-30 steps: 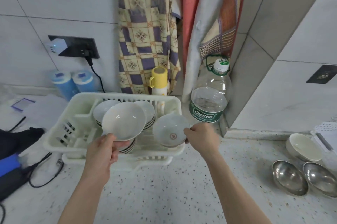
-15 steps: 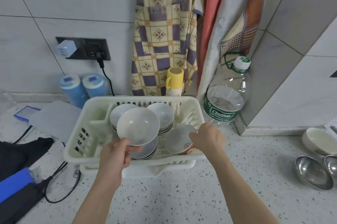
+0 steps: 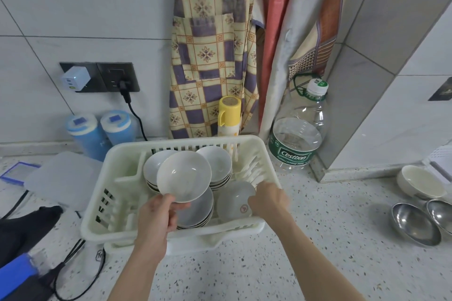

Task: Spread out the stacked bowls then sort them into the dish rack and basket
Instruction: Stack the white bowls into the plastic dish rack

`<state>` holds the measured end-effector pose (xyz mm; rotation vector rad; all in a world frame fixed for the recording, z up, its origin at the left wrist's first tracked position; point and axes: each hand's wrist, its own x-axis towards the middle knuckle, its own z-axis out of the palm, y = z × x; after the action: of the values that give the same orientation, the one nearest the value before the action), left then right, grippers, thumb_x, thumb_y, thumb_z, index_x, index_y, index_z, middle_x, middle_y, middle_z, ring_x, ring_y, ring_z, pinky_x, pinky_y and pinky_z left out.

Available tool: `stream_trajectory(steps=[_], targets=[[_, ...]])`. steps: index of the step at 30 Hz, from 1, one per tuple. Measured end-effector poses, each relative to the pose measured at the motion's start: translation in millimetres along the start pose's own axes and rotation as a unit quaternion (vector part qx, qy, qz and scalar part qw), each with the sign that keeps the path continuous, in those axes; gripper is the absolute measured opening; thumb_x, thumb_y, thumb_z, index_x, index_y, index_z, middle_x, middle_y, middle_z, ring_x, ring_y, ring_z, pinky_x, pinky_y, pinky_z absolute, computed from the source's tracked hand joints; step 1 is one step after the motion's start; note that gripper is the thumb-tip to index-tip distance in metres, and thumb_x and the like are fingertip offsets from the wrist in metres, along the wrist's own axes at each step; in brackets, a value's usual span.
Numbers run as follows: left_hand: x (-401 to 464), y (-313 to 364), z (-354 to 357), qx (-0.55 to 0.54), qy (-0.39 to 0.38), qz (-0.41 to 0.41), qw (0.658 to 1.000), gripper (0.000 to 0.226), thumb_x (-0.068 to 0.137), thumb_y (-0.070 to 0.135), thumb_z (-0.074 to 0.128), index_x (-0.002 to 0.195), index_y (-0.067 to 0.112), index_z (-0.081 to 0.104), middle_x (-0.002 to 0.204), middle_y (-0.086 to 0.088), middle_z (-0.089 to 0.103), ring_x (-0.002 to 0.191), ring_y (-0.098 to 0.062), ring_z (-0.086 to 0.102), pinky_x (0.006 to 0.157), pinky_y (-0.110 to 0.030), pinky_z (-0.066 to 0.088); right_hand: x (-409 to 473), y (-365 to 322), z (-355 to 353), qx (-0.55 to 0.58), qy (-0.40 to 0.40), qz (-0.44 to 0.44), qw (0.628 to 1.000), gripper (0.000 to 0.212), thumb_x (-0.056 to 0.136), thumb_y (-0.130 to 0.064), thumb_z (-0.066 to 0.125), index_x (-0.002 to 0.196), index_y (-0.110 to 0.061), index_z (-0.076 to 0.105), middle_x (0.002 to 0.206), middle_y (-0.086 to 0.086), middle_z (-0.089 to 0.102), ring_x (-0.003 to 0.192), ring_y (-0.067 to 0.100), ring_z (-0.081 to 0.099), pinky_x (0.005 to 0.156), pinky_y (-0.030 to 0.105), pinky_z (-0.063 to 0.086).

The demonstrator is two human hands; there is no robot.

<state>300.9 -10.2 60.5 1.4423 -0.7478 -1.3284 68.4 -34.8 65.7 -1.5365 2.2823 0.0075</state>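
The left hand [image 3: 156,215] pinches the near rim of a white bowl [image 3: 184,176], thumb on top and fingers under it. It holds the bowl tilted up over the dish rack [image 3: 117,202], just above a stack of bowls [image 3: 195,212] at the near side of the rack. The right hand [image 3: 267,200] has its fingers curled on the right edge of a small bowl with a red mark [image 3: 234,200]. That bowl sits low in the rack, at the near right, leaning on its side.

Two more stacks of bowls stand farther back in the rack, one on the left [image 3: 154,168] and one on the right [image 3: 216,166]. The rack is white plastic and stands on a speckled counter [image 3: 293,264].

Behind the rack is a yellow flask [image 3: 228,114] and a big clear water bottle [image 3: 297,134]. Two blue tubs [image 3: 102,129] stand far left by the wall. On the right, well apart from the rack, are two metal bowls [image 3: 415,223] and a cream bowl [image 3: 422,182].
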Motion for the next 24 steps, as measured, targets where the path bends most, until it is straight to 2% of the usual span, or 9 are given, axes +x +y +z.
stream_trajectory(steps=[6, 9, 11, 14, 17, 19, 21, 24], targets=[[4, -1, -5, -0.053, -0.037, -0.011, 0.998, 0.014, 0.094, 0.008, 0.049, 0.086, 0.002, 0.059, 0.086, -0.020, 0.076, 0.035, -0.008, 0.029, 0.035, -0.019, 0.023, 0, 1, 4, -0.030, -0.032, -0.010, 0.999, 0.011, 0.085, -0.013, 0.049, 0.095, -0.015, 0.053, 0.070, -0.004, 0.046, 0.076, 0.021, 0.053, 0.059, 0.024, 0.040], [5, 0, -7, -0.072, -0.055, -0.019, 0.996, 0.015, 0.095, 0.009, 0.049, 0.086, 0.004, 0.060, 0.087, -0.021, 0.076, 0.035, -0.007, 0.031, 0.035, -0.018, 0.025, 1, 1, 3, -0.052, -0.046, -0.008, 0.998, 0.025, 0.088, -0.014, 0.049, 0.112, -0.013, 0.057, 0.089, 0.001, 0.057, 0.084, 0.022, 0.058, 0.067, 0.027, 0.045], [4, 0, -8, -0.076, -0.062, -0.019, 0.995, 0.015, 0.094, 0.009, 0.049, 0.087, 0.003, 0.061, 0.087, -0.022, 0.076, 0.035, -0.007, 0.031, 0.035, -0.018, 0.025, 2, 1, 5, -0.064, -0.048, -0.004, 0.997, 0.026, 0.090, -0.012, 0.049, 0.115, -0.013, 0.057, 0.104, 0.004, 0.063, 0.095, 0.022, 0.063, 0.070, 0.027, 0.048], [3, 0, -7, -0.068, -0.069, -0.020, 0.995, 0.016, 0.095, 0.008, 0.049, 0.092, 0.000, 0.062, 0.088, -0.023, 0.076, 0.036, -0.007, 0.032, 0.037, -0.019, 0.025, 2, 0, 5, -0.097, -0.056, 0.004, 0.994, 0.029, 0.091, -0.012, 0.049, 0.119, -0.014, 0.057, 0.113, 0.003, 0.064, 0.102, 0.022, 0.064, 0.073, 0.029, 0.050], [4, -1, -8, -0.057, -0.074, -0.021, 0.995, 0.018, 0.095, 0.009, 0.050, 0.099, -0.003, 0.062, 0.088, -0.023, 0.076, 0.036, -0.007, 0.033, 0.037, -0.019, 0.025, -1, -5, 4, -0.127, -0.069, 0.001, 0.990, 0.030, 0.090, -0.012, 0.050, 0.119, -0.014, 0.058, 0.111, 0.004, 0.066, 0.100, 0.023, 0.065, 0.068, 0.031, 0.050], [4, -2, -9, -0.057, -0.077, -0.020, 0.995, 0.017, 0.095, 0.009, 0.050, 0.098, -0.002, 0.062, 0.089, -0.024, 0.076, 0.036, -0.007, 0.033, 0.037, -0.018, 0.025, -3, -7, 5, -0.121, -0.047, 0.002, 0.992, 0.026, 0.089, -0.012, 0.051, 0.113, -0.014, 0.061, 0.097, 0.002, 0.064, 0.088, 0.021, 0.063, 0.063, 0.030, 0.049], [4, -2, -10, -0.064, -0.082, -0.018, 0.994, 0.013, 0.095, 0.009, 0.050, 0.092, 0.001, 0.060, 0.090, -0.024, 0.075, 0.036, -0.007, 0.033, 0.035, -0.017, 0.026, -9, -8, 6, -0.109, -0.003, 0.007, 0.994, 0.021, 0.090, -0.011, 0.049, 0.105, -0.015, 0.064, 0.081, 0.000, 0.055, 0.075, 0.019, 0.056, 0.059, 0.028, 0.047], [5, -3, -10, -0.067, -0.086, -0.013, 0.994, 0.013, 0.095, 0.009, 0.050, 0.087, 0.004, 0.058, 0.091, -0.025, 0.075, 0.036, -0.007, 0.033, 0.034, -0.017, 0.026, -14, -5, 10, -0.129, 0.008, -0.025, 0.991, 0.020, 0.094, -0.011, 0.041, 0.089, -0.011, 0.060, 0.087, 0.002, 0.051, 0.069, 0.016, 0.048, 0.062, 0.027, 0.049]])
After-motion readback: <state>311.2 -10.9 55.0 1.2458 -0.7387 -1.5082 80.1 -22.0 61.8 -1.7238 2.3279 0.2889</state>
